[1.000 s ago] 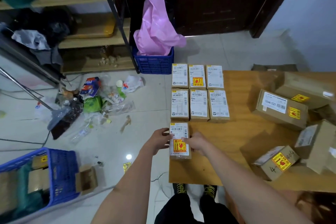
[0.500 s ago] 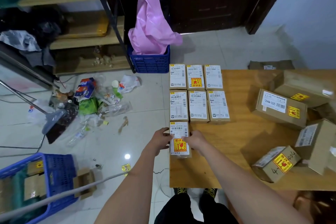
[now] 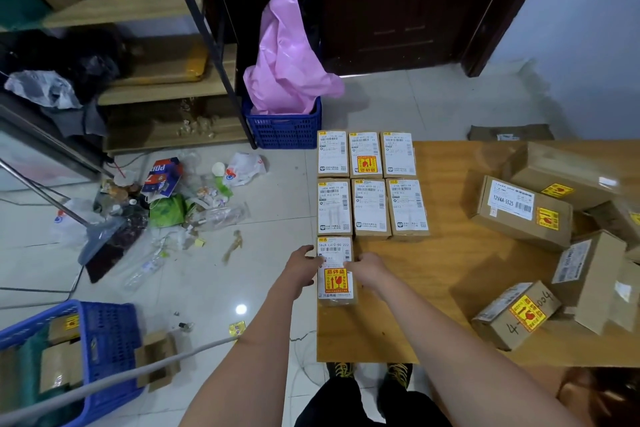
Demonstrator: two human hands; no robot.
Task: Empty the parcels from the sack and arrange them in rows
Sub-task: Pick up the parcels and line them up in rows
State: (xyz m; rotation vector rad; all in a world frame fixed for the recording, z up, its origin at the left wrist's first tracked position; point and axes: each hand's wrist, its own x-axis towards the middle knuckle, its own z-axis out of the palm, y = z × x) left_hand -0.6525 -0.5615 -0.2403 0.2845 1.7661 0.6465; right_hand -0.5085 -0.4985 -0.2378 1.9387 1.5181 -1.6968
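A small parcel (image 3: 335,282) with a white label and a yellow-red fragile sticker lies on the wooden table (image 3: 446,291) at its left edge. My left hand (image 3: 302,265) presses its left side and my right hand (image 3: 370,269) its right side. Beyond it lie two rows of three labelled parcels each: the near row (image 3: 370,206) and the far row (image 3: 367,154). This parcel sits under the left column, starting a third row. Loose brown parcels (image 3: 523,210) are heaped at the table's right, one with a handwritten number (image 3: 516,315).
A blue crate (image 3: 284,128) holding a pink plastic bag (image 3: 287,59) stands on the floor beyond the table. Rubbish and a dustpan (image 3: 114,239) litter the tiles at left. Another blue crate (image 3: 86,350) with boxes sits at lower left. Wooden shelves (image 3: 138,45) stand behind.
Both hands stay on the sides of the small parcel, which has hardly moved. The view has tilted slightly.
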